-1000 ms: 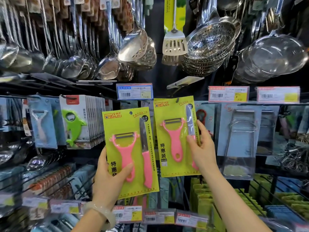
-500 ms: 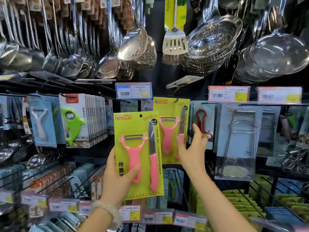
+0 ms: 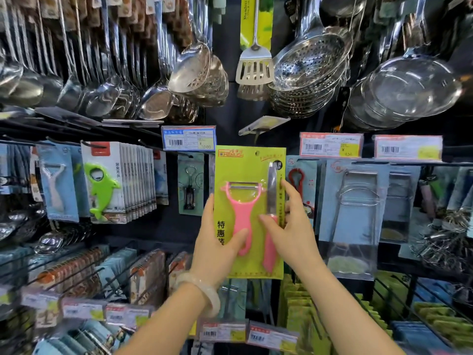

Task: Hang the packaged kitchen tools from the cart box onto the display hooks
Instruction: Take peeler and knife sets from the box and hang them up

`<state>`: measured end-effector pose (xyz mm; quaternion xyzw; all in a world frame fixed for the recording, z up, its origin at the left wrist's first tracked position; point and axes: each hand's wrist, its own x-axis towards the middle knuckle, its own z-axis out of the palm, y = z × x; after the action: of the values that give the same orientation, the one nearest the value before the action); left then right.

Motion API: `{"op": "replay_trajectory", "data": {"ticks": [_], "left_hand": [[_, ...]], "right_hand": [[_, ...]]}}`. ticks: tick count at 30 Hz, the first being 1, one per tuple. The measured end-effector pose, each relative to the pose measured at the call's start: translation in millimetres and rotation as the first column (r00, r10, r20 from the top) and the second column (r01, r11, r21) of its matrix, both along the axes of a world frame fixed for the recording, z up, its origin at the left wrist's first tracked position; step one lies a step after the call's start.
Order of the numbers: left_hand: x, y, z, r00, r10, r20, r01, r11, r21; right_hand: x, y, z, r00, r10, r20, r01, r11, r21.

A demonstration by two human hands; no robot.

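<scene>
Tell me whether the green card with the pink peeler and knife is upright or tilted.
Upright: the green card with the pink peeler and knife has vertical side edges, hang hole on top, left hand and right hand gripping it.

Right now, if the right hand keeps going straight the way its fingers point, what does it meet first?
The right hand already touches the yellow-green peeler card; pushed on up and inward, it would likely press that card toward the rack, though depth is unclear.

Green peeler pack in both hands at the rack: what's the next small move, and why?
Probably ease the green pack back so its hang hole slides onto the hook. The left hand grips its lower left edge and the right hand its right edge, holding it upright just below the blue price tag. Whether the hole has caught the hook cannot be seen.
</scene>
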<state>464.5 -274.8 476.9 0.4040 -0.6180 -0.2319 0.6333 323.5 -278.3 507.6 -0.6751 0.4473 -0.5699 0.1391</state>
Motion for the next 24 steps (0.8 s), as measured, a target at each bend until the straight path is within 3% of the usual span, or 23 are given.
{"op": "replay_trajectory", "data": {"ticks": [8, 14, 24], "left_hand": [[-8, -18, 3, 0.999, 0.039, -0.034, -0.038, 0.999, 0.033], [-9, -21, -2, 0.994, 0.044, -0.103, -0.039, 0.998, 0.051], [-11, -40, -14, 0.994, 0.11, 0.0, -0.11, 0.994, 0.014]], "right_hand": [[-11, -12, 14, 0.998, 0.006, -0.061, -0.004, 0.999, 0.036], [-10, -19, 15, 0.993, 0.032, -0.114, -0.037, 0.999, -0.04], [-15, -40, -7, 0.99, 0.068, -0.126, -0.07, 0.998, -0.009]]}}
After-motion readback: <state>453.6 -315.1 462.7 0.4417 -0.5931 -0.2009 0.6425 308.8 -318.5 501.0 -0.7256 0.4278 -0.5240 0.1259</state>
